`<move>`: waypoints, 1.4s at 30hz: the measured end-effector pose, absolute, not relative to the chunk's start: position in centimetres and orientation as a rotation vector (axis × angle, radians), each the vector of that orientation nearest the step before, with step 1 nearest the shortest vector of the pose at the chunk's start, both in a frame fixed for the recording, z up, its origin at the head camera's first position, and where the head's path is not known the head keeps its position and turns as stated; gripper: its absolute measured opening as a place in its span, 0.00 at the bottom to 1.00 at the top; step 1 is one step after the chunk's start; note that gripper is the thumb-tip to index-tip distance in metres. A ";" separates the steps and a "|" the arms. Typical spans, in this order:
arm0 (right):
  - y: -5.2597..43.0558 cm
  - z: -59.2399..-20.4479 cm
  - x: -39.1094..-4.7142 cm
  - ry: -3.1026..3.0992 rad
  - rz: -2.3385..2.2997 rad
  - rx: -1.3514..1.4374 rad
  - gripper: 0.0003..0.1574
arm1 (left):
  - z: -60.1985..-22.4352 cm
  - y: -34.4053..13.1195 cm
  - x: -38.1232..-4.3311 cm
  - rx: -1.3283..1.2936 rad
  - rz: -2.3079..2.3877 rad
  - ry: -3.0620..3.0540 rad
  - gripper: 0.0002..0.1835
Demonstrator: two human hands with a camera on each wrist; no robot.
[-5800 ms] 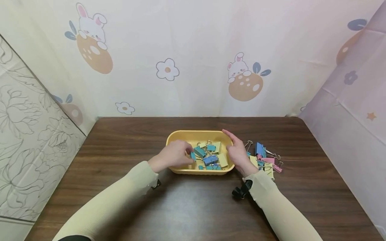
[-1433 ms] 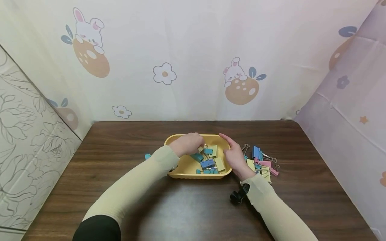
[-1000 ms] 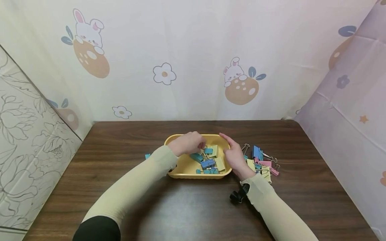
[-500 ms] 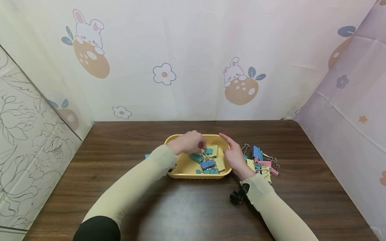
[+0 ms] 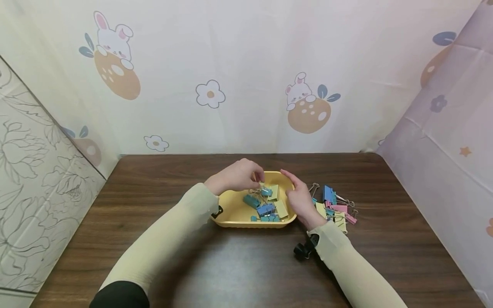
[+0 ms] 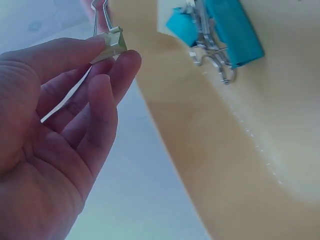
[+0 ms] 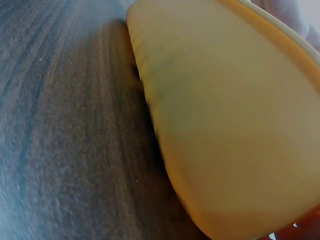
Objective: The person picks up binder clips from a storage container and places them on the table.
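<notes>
My L hand [image 5: 236, 175] has 1 small yellow clip [image 6: 115, 45] pinched btwn thumb and fingertips, w/ a silver wire handle sticking up past my grip in the L wrist view. I've got it up over the far L part of the yellow tray [image 5: 233, 209], well apart from the floor of it.

My R hand [image 5: 303, 201] grips the tray's R end, thumb over the rim, 1 finger stretched along the outside toward the far corner.

In the tray, mostly mid to R side: a teal clip [image 5: 251, 201] nearest my L hand, a 2nd teal one just R of it, a blue clip [image 5: 265, 209] near the middle, 2 larger yellow clips by the R end, plus small teal ones along the near wall. Some handles overlap.

Just R of my R wrist, a mixed pile of clips [image 5: 340, 208] in blue, pink, yellow and teal lies on the brown wood-grain table [image 5: 239, 265]. Pale sleeves on both arms, w/ a black cam [image 5: 304, 249] at my R wrist. Behind the table, a curtain [image 5: 246, 51] w/ bunny + flower prints.
</notes>
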State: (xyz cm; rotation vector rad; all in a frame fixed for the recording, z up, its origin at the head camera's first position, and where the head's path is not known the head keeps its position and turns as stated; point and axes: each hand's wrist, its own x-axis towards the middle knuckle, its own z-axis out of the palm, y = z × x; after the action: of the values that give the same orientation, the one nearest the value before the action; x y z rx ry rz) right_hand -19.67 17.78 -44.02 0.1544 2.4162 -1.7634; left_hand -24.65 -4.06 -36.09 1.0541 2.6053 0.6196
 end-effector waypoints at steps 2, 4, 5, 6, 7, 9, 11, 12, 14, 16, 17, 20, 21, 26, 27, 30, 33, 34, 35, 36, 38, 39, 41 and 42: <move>17.9 -43.9 -19.7 2.413 -1.777 0.157 0.44 | -35.6 -4.4 -24.3 1.058 0.643 2.626 0.03; 17.9 -43.9 -19.7 2.403 -1.795 0.148 0.45 | -35.2 -5.1 -23.8 1.059 0.659 2.653 0.03; 17.9 -44.0 -19.7 2.399 -1.802 0.144 0.45 | -35.1 -5.5 -23.5 1.056 0.672 2.666 0.03; 17.8 -44.0 -19.7 2.395 -1.807 0.141 0.45 | -35.0 -6.0 -23.2 1.051 0.687 2.678 0.03; 17.8 -44.0 -19.7 2.395 -1.808 0.137 0.45 | -35.0 -6.6 -22.9 1.052 0.704 2.687 0.03; 17.7 -44.1 -19.6 2.388 -1.807 0.140 0.44 | -34.9 -7.8 -22.2 1.031 0.748 2.709 0.04; 17.7 -44.1 -19.6 2.394 -1.795 0.148 0.44 | -35.0 -9.1 -21.6 0.992 0.807 2.730 0.05; 17.8 -44.1 -19.6 2.399 -1.789 0.152 0.44 | -35.0 -9.7 -21.4 0.970 0.836 2.743 0.05; 17.8 -44.0 -19.6 2.398 -1.783 0.159 0.44 | -35.1 -10.9 -20.8 0.917 0.875 2.774 0.05; 17.8 -44.0 -19.6 2.400 -1.779 0.165 0.44 | -35.1 -12.1 -20.2 0.881 0.911 2.796 0.05; 17.8 -43.9 -19.6 2.400 -1.778 0.167 0.44 | -35.1 -12.7 -20.0 0.865 0.931 2.803 0.05; 17.8 -43.8 -19.5 2.399 -1.785 0.165 0.44 | -35.4 -14.6 -19.3 0.817 1.001 2.823 0.05; 17.8 -43.8 -19.5 2.400 -1.786 0.163 0.44 | -35.6 -15.3 -19.2 0.798 1.026 2.829 0.05; 17.8 -44.0 -19.6 2.399 -1.793 0.161 0.44 | -36.8 -18.8 -18.7 0.651 1.108 2.878 0.06; 17.8 -44.0 -19.6 2.399 -1.793 0.161 0.44 | -37.1 -19.4 -18.7 0.607 1.109 2.895 0.07; 17.7 -44.1 -19.6 2.393 -1.804 0.161 0.43 | -37.9 -20.8 -19.0 0.457 1.094 2.945 0.07; 17.7 -44.2 -19.6 2.389 -1.806 0.155 0.43 | -38.8 -21.9 -19.4 0.314 1.056 2.979 0.07; 17.7 -44.2 -19.6 2.386 -1.808 0.157 0.43 | -39.2 -22.2 -19.5 0.278 1.039 2.985 0.07; 17.7 -44.2 -19.6 2.385 -1.808 0.157 0.43 | -39.6 -22.4 -19.7 0.248 1.024 2.984 0.07; 17.7 -44.2 -19.6 2.386 -1.806 0.158 0.43 | -40.0 -22.7 -19.8 0.218 1.005 2.982 0.08; 17.7 -44.2 -19.6 2.388 -1.803 0.160 0.43 | -40.8 -23.0 -20.1 0.151 0.968 2.971 0.08; 17.7 -44.2 -19.6 2.392 -1.801 0.160 0.43 | -41.2 -23.2 -20.2 0.131 0.951 2.963 0.08; 17.7 -44.2 -19.6 2.396 -1.799 0.162 0.43 | -41.8 -23.3 -20.4 0.093 0.921 2.944 0.09; 17.7 -44.2 -19.6 2.398 -1.799 0.163 0.43 | -42.0 -23.3 -20.5 0.070 0.910 2.935 0.09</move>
State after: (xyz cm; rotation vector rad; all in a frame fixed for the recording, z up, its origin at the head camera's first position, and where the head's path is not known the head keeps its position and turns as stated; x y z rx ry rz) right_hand -19.56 17.72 -44.20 0.1627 2.3979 -1.7986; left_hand -20.48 -23.32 -42.02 0.0704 2.9350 0.9103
